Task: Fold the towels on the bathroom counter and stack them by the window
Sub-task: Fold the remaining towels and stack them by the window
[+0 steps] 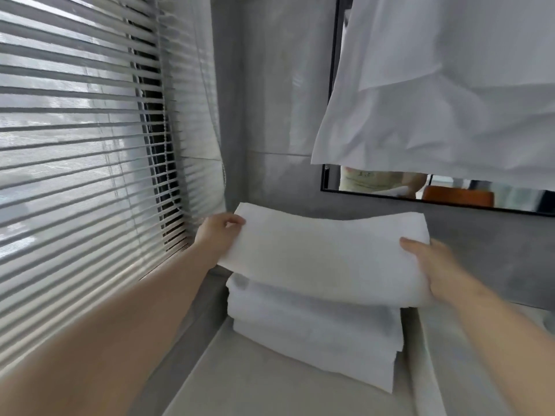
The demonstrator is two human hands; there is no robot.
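A person holds a folded white towel [324, 253] by both ends, left hand [217, 235] and right hand [432, 265] each gripping an edge. It sits just above a stack [315, 331] of folded towels on the pale surface [255, 385], beside window blinds [81, 139].

Slatted blinds [75, 130] fill the left of the frame, with daylight glowing through them. A grey wall [270, 100] stands at centre. At right, a hanging white cloth [435, 85] mostly covers a black-framed mirror [510, 196]. A pale table [240, 379] spans the bottom.
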